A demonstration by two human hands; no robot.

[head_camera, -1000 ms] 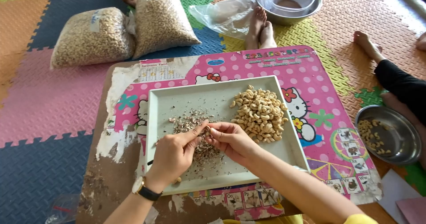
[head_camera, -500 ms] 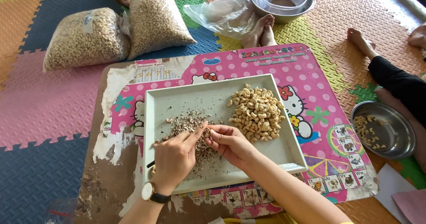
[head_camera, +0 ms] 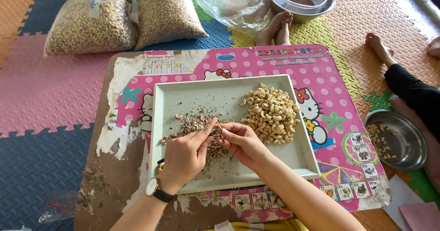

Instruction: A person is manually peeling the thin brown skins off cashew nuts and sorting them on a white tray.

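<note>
Over a pale square tray (head_camera: pixel 192 91) my left hand (head_camera: pixel 183 155) and my right hand (head_camera: pixel 240 141) meet and pinch one cashew nut (head_camera: pixel 216 130) between their fingertips. My left hand also grips a small dark-handled tool, its end showing under the palm, and a watch is on that wrist. Under the hands lies a scatter of brown skin flakes (head_camera: pixel 197 121). To the right on the tray sits a heap of peeled cashew nuts (head_camera: pixel 270 112).
The tray rests on a low worn pink table (head_camera: pixel 330 93). Two clear bags of cashews (head_camera: pixel 91 22) lie behind on foam mats. A steel bowl with a few nuts (head_camera: pixel 394 137) stands at right beside another person's leg (head_camera: pixel 408 89). Someone's feet (head_camera: pixel 277 27) and stacked bowls (head_camera: pixel 302 0) are at the back.
The hands stay together over the flakes, working on the nut. The view has shifted slightly; the tray and heap are unchanged.
</note>
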